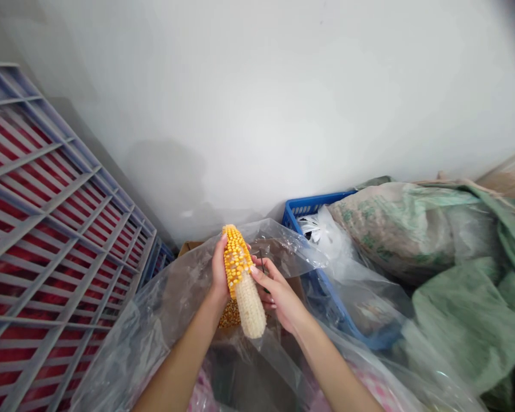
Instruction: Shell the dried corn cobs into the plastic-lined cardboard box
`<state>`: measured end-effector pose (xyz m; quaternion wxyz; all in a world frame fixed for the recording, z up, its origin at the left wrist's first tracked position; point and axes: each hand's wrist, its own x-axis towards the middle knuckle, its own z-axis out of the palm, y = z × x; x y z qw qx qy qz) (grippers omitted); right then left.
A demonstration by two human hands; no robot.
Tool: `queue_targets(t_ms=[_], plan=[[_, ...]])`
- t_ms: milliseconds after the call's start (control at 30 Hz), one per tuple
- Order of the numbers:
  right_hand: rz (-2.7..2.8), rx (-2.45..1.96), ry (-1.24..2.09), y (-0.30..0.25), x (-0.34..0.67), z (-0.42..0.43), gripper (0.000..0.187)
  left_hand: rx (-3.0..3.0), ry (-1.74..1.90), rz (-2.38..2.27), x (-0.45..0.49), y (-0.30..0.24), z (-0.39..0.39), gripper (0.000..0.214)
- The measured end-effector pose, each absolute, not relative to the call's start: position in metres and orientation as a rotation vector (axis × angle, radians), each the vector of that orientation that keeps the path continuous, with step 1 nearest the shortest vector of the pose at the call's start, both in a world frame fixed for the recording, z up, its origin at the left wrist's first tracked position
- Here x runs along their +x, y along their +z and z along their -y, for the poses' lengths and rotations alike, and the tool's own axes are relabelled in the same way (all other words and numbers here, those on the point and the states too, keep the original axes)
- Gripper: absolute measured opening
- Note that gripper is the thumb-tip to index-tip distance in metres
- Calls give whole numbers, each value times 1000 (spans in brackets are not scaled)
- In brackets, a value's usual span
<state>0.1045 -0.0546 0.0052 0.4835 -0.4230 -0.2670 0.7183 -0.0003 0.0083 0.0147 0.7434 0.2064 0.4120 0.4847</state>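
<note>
An ear of corn (239,257) is held up in front of me, tilted, its upper part covered in yellow kernels and its lower part a bare pale cob. My left hand (218,269) is closed around the kernel-covered upper end. On the other side, my right hand (278,294) has its thumb against the ear where kernels meet bare cob. Its curled fingers hold a thin dark tool (261,262), mostly hidden, whose exact kind I cannot make out. Below the ear, loose corn kernels (229,316) lie inside a clear plastic bag (171,309).
The bag lines a cardboard box (191,246). A stacked grey-purple slatted crate (64,240) with red contents rises at left. To the right, a blue basket (343,312) holds plastic bags, beside a full patterned sack (403,223) and green sheeting (467,320). A white wall (283,103) stands behind.
</note>
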Motion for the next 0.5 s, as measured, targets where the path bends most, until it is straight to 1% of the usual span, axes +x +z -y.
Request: queue_targets(t_ms=[100,233,400,500], plan=[[560,-961,1820,5,107,55,51,437,1044,-861,2,16,-6,43],[439,-836,1969,5,110,56,58,434,1029,-792,3,18,-3,42],[418,-763,1993,6,112,57,53,491,1005,-638,1,17,-1,41],[412,-770,2018,7,113,57,54,544,1043,-615,0,15,0,39]])
